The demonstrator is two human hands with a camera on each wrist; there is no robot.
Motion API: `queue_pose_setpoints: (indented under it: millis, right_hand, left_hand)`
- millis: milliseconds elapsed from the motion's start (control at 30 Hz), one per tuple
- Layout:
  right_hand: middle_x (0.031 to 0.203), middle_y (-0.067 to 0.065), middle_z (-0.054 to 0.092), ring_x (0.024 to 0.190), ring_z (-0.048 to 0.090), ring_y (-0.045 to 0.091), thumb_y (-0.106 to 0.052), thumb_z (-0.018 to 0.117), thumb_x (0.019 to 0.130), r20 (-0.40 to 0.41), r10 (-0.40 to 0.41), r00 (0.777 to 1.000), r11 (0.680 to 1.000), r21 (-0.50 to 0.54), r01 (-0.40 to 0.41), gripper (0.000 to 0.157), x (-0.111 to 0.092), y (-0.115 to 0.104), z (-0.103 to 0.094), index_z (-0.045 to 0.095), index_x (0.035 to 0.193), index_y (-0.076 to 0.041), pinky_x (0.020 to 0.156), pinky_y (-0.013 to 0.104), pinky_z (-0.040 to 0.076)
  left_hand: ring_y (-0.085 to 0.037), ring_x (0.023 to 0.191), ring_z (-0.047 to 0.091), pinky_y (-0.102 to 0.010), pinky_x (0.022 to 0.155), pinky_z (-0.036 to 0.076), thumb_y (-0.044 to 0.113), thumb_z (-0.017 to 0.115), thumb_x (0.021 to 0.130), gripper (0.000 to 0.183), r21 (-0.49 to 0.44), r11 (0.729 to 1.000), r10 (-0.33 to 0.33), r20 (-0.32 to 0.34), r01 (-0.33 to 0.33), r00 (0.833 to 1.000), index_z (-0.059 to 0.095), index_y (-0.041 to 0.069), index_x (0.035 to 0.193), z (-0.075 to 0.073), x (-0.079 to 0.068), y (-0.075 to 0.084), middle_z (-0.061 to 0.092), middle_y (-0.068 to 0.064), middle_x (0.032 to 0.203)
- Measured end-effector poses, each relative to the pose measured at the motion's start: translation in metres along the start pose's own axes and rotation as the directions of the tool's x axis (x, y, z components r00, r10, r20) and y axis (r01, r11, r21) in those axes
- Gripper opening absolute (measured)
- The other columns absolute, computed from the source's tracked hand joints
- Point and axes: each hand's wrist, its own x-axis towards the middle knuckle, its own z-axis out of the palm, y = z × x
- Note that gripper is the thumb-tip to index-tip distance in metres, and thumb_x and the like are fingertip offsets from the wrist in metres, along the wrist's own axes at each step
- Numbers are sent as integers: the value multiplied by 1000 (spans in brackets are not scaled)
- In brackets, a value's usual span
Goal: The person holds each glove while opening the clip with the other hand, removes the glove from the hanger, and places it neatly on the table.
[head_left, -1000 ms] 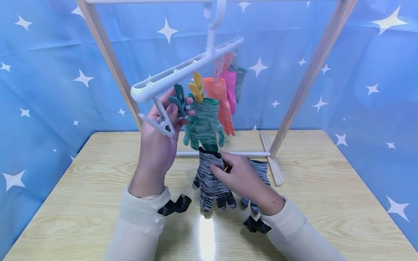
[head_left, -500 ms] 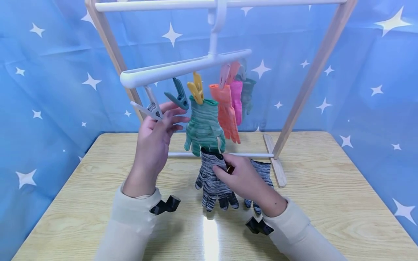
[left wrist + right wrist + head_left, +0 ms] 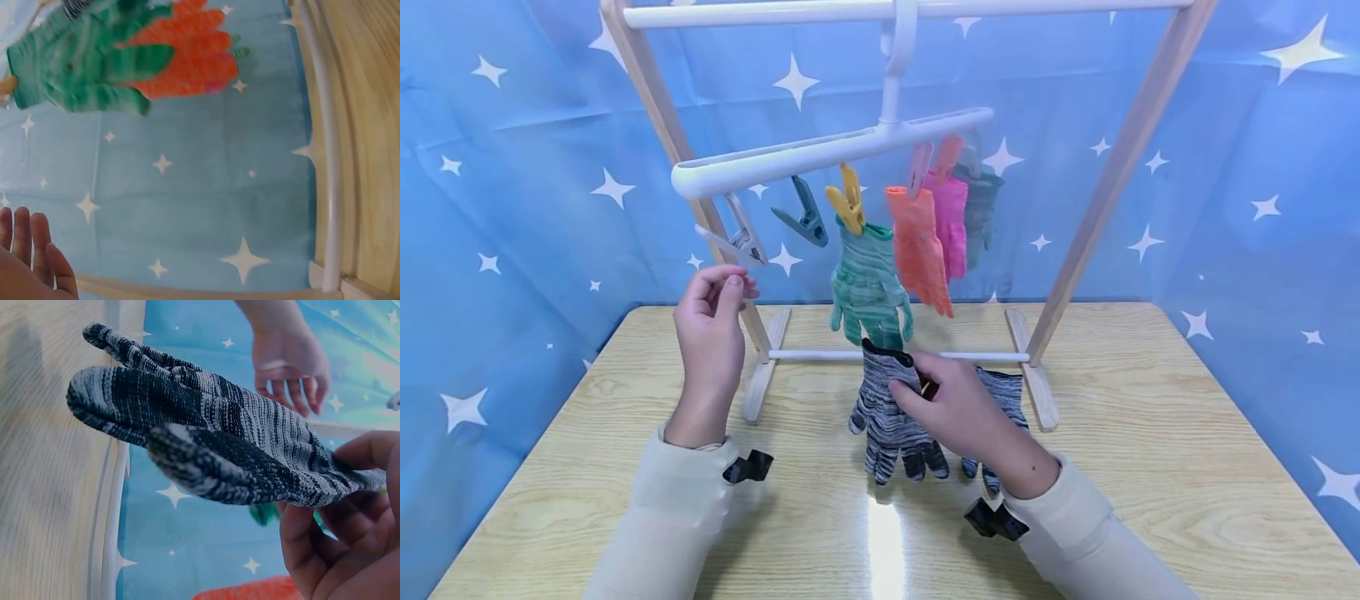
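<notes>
My right hand point(image 3: 958, 408) pinches a black-and-grey striped knit glove point(image 3: 887, 408) by its cuff side. In the right wrist view that glove point(image 3: 212, 425) stretches across with its fingers dangling free. A second striped glove point(image 3: 1000, 396) lies on the table, partly behind my right hand. My left hand point(image 3: 711, 333) is raised just below the white clothespin point(image 3: 741, 237), with nothing in it and its fingers loosely bent. Right of that clip hangs a dark teal clothespin point(image 3: 805, 215) gripping nothing. A yellow clothespin point(image 3: 847, 200) holds a green glove point(image 3: 871, 283).
A white hanger point(image 3: 790, 156) tilts on the crossbar point(image 3: 760, 12) of a wood-framed rack point(image 3: 1120, 175). Farther along it hang an orange glove point(image 3: 919, 250), a pink glove point(image 3: 953, 225) and a grey-green glove point(image 3: 979, 217). The wooden table point(image 3: 1187, 467) spreads underneath.
My left hand has let go of the dark teal clothespin and moved left and down, below the white clip. The hanger has swung. My right hand keeps its hold on the glove.
</notes>
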Motion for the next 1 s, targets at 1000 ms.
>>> queue_pose_setpoints:
  millis: [1000]
  right_hand:
    - [58,0,38,48,35,6,-22,60,100,24,-2,1000,1000,15,2,25,-1,-3,0,54,77,-15,46,24,37]
  left_hand:
    - [-16,147,27,-38,122,28,29,45,107,58,93,931,-353,-26,354,935,18,32,158,-12,16,-49,24,-1,160]
